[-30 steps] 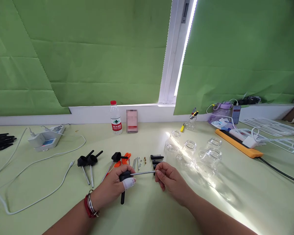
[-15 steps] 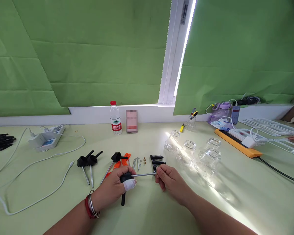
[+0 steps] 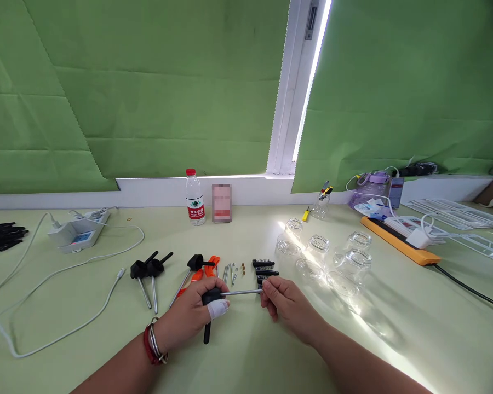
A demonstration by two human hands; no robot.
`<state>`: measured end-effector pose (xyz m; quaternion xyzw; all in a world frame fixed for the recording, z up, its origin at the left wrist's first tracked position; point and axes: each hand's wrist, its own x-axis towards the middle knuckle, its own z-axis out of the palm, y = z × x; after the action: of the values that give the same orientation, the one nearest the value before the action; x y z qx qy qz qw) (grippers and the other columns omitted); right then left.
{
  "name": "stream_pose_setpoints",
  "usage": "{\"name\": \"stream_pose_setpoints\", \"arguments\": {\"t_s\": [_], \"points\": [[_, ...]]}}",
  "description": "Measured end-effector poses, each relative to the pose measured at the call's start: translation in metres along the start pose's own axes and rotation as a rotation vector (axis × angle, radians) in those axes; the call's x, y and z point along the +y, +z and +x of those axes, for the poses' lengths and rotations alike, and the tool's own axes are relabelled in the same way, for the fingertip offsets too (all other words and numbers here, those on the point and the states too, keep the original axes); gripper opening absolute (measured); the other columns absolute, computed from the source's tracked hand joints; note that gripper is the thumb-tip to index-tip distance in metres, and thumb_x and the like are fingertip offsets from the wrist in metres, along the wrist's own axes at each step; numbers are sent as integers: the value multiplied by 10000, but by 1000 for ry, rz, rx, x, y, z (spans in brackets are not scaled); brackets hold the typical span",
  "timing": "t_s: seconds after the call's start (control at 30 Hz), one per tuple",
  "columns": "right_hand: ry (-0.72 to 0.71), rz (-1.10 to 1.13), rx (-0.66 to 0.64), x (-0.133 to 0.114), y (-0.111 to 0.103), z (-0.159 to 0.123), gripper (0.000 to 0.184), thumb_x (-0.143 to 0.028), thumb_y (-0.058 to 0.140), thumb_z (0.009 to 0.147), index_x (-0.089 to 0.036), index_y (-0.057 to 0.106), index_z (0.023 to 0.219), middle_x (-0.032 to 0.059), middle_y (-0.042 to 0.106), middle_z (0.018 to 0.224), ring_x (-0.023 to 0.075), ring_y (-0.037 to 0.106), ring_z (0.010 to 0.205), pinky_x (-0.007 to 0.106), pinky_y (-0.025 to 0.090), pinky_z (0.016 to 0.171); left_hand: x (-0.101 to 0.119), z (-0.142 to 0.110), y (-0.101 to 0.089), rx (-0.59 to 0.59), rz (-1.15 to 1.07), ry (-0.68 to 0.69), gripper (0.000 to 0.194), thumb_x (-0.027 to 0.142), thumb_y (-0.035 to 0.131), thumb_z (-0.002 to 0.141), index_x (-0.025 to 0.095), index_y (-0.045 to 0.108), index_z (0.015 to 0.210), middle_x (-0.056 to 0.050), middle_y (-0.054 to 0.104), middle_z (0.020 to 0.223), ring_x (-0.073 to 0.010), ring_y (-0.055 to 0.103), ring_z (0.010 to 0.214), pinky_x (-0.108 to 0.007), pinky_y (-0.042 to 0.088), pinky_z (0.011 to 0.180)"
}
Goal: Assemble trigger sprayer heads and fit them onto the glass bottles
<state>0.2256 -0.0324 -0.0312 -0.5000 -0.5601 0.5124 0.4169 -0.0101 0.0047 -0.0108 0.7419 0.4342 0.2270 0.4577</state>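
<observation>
My left hand (image 3: 201, 306), a white wrap on its thumb, is closed around the head of a black crank-like part (image 3: 212, 296). A bare metal rod (image 3: 244, 292) runs sideways from that head, and a black handle (image 3: 207, 332) points down below the hand. At the rod's far end, the fingers of my right hand (image 3: 277, 297) are pinched together on the tip, which they hide. Similar black parts with rods (image 3: 155, 268) lie to the left. Another (image 3: 195, 262) rests behind my left hand, beside orange pieces (image 3: 212, 266). Black pieces with springs (image 3: 265, 268) lie just behind my right hand.
Small screws and pins (image 3: 232, 273) lie mid-table. Several clear glass jars (image 3: 318, 251) stand on the right, near an orange-edged power strip (image 3: 398, 241). A water bottle (image 3: 195, 200) is at the back. White cable (image 3: 66, 268) loops across the left side.
Both hands keep the same hold on the part, with hardly any movement. The view has shifted very slightly. Another person's fingers at the far right edge are out of view now.
</observation>
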Motion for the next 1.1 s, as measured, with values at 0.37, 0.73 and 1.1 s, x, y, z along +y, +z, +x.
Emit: {"name": "stream_pose_setpoints", "arguments": {"t_s": [0.37,0.73,1.1], "points": [[-21,10,13,0,-1,0,410,-553,454,864,-180,506,701,-26,491,607,81,408,491,221,345,485,1,0,0,1,-50,-3,223,376,573,791,199,577,928,9,467,789,-124,406,678,-219,368,600],[4,66,-25,0,1,-2,372,-477,500,861,-170,524,652,-19,507,594,78,410,484,230,348,507,2,0,1,-8,2,10,212,385,556,790,200,578,892,8,459,771,-126,406,668,-228,374,602],[82,206,-54,-5,4,-2,362,-472,556,820,-165,500,636,-8,534,619,74,417,483,221,355,471,4,-1,2,-12,42,29,173,343,542,794,199,560,888,10,467,773,-122,396,652,-221,357,580]]}}
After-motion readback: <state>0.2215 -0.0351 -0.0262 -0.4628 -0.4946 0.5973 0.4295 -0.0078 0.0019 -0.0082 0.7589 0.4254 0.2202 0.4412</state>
